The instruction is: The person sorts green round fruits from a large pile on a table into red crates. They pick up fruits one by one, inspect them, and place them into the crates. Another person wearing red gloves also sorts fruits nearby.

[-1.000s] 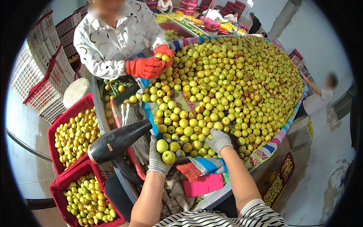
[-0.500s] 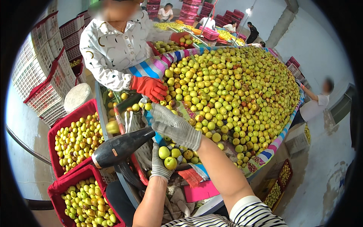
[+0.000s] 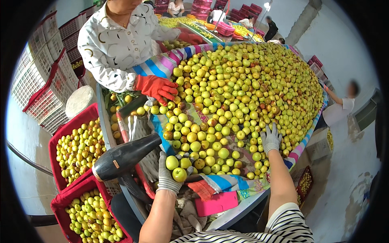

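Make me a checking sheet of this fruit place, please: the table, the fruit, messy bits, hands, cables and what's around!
Surface: gray-edged table with a colorful striped cloth.
Fruit: large pile, yellow-green, some with reddish-brown patches.
Clutter: black hair dryer left of the pile; pink case at the near edge.
Hands: both gloved; left hand cradles several fruits, right hand spreads on the pile.
Cables: dark cable or hose, far left; dryer's cord cannot be made out.
Surroundings: red-lined crates left; co-worker's red-gloved hand nearby.
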Tool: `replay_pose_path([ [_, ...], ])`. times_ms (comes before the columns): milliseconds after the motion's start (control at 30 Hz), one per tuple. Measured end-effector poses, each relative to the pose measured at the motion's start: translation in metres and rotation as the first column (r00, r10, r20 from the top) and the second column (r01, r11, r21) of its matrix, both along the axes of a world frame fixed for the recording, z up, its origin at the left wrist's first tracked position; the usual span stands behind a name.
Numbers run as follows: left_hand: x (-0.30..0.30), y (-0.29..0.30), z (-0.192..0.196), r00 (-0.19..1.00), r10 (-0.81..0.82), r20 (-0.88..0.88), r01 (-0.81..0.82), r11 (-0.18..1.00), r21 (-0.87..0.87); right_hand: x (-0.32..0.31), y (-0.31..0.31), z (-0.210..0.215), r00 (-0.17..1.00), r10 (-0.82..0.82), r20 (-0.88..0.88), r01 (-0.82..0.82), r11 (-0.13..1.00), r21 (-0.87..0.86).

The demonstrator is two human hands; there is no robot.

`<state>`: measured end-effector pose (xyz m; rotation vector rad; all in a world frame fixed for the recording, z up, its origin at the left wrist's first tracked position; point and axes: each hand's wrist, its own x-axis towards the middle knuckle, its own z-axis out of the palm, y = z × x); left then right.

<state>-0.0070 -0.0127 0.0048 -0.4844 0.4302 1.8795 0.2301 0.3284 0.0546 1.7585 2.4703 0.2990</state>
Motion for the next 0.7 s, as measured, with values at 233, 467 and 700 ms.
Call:
replay_pose_path([
  [233,0.003,0.002,0.005,0.999,0.001,0.034,-0.002,1.0,0.013,-0.065,-0.023,-0.035,0.986,0.121,-0.119,-0.132,0.987,-0.091],
  [467,0.004,0.003,0.006,1.0,-0.002,0.01,0.002,0.999,0.042,-0.152,-0.096,-0.045,0.899,0.43,-0.084,-0.435,0.899,-0.047],
  [700,0.003,0.004,0.011,0.999,-0.038,0.023,0.035,0.993,0.112,-0.187,-0.145,-0.057,0.687,0.713,-0.136,-0.722,0.692,-0.02],
])
